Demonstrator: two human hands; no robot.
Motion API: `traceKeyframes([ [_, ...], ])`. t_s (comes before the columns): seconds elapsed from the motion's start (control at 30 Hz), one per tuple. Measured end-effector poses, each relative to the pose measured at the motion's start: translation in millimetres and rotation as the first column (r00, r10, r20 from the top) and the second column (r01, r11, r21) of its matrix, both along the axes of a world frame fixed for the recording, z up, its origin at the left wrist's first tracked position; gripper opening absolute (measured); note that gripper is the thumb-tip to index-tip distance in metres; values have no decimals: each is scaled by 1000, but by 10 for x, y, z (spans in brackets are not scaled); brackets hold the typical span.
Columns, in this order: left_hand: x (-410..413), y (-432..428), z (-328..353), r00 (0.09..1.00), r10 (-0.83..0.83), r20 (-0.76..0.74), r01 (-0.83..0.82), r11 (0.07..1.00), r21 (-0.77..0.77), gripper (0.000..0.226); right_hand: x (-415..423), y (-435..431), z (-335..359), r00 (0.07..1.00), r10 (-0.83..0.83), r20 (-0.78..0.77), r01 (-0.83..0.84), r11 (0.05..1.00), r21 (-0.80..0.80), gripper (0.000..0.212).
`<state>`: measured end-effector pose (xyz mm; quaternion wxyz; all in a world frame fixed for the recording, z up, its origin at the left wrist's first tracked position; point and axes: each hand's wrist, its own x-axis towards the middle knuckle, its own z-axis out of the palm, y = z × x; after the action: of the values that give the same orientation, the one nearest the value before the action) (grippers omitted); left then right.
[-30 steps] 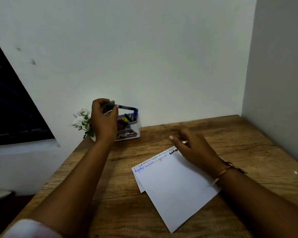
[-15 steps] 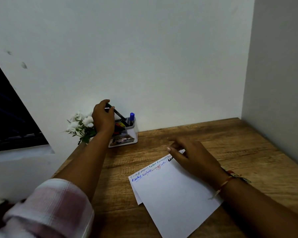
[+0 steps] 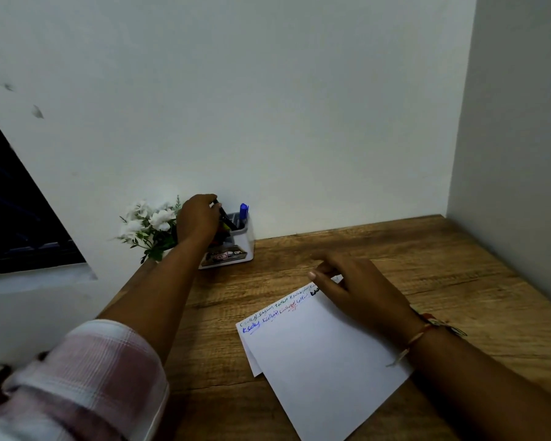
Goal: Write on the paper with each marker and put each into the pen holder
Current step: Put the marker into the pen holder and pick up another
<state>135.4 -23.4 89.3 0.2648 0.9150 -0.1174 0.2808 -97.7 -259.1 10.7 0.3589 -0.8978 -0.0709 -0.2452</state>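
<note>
Trouble looks likeliest at the pen holder [image 3: 247, 246], left of centre. The left hand [image 3: 198, 219] pinches a dark marker [image 3: 225, 214] tilted into it, and that slant could jam against the blue marker [image 3: 243, 211] inside or nudge the holder. The right hand [image 3: 360, 291], fingers relaxed, rests on the paper [image 3: 315, 361], lower right.

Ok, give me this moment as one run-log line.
left hand: grips dark marker, lower end in pen holder | right hand: rests on paper | blue marker: stowed upright

place: home desk corner | shows: wooden desk [image 3: 427, 256], pen holder [image 3: 246, 246], white flowers [image 3: 155, 218], painted walls [image 3: 299, 106], window [image 3: 13, 218]
</note>
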Motion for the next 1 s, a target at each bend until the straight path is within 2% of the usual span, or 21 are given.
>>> traceKeyframes([
  [0.13, -151, 4, 7, 998, 24, 55, -27, 999, 46, 41, 2, -9, 9, 1000, -3, -5, 2, 1000, -25, 36],
  [0.27, -615, -82, 6, 969, -34, 244, 54, 996, -75, 38, -1, -24, 18, 1000, -8, -19, 7, 999, -37, 37],
  [0.33, -943, -134, -34, 956, -99, 277, 139, 982, -131, 35, -4, -39, 20, 1000, -9, -27, 8, 999, -47, 37],
  [0.4, -1268, -134, -141, 942, -257, 217, 294, 942, -164, 32, -5, -50, 25, 999, -18, -35, 15, 997, -74, 38],
  [0.47, -1549, -93, -307, 920, -380, 95, 391, 899, -198, 31, -6, -73, 35, 998, -51, -44, 46, 994, -103, 41],
  [0.57, -1772, 24, -631, 922, -381, -68, 358, 907, -224, 33, -16, -135, 42, 991, -109, -83, 96, 985, -146, 45],
  [0.67, -1779, 138, -862, 900, -381, -211, 361, 924, -129, 33, -48, -211, 44, 983, -130, -131, 104, 976, -190, 48],
  [0.87, -1639, 161, -925, 865, -434, -252, 416, 901, -124, 36, -58, -305, 27, 975, -168, -144, 136, 969, -209, 53],
  [1.0, -1627, 133, -947, 849, -451, -276, 410, 891, -196, 35, -51, -324, 23, 965, -182, -188, 135, 962, -237, 56],
])
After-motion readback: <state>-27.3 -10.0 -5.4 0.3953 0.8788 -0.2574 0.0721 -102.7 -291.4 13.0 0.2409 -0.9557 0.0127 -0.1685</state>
